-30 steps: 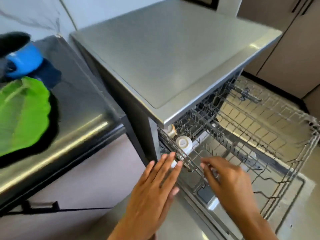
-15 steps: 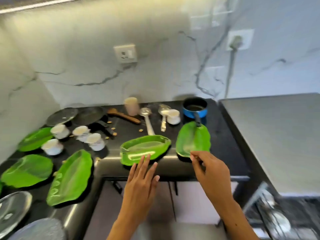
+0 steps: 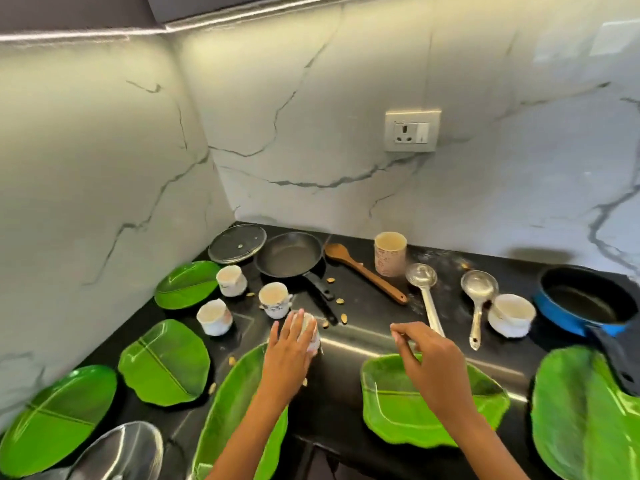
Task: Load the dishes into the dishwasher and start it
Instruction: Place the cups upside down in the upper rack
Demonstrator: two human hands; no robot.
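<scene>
On the black stone bench [image 3: 353, 407], the left hand [image 3: 289, 344] wraps its grip round a small white ceramic cup [image 3: 309, 332] — upright, mouth up, long axis vertical. The cup stands just in front of the black frying pan [image 3: 290, 253], whose handle points toward it. The right hand [image 3: 427, 356] hovers to the right of the pan's handle end, over a green leaf-shaped plate [image 3: 433, 407] — fingers loosely bent, grasping nothing.
</scene>
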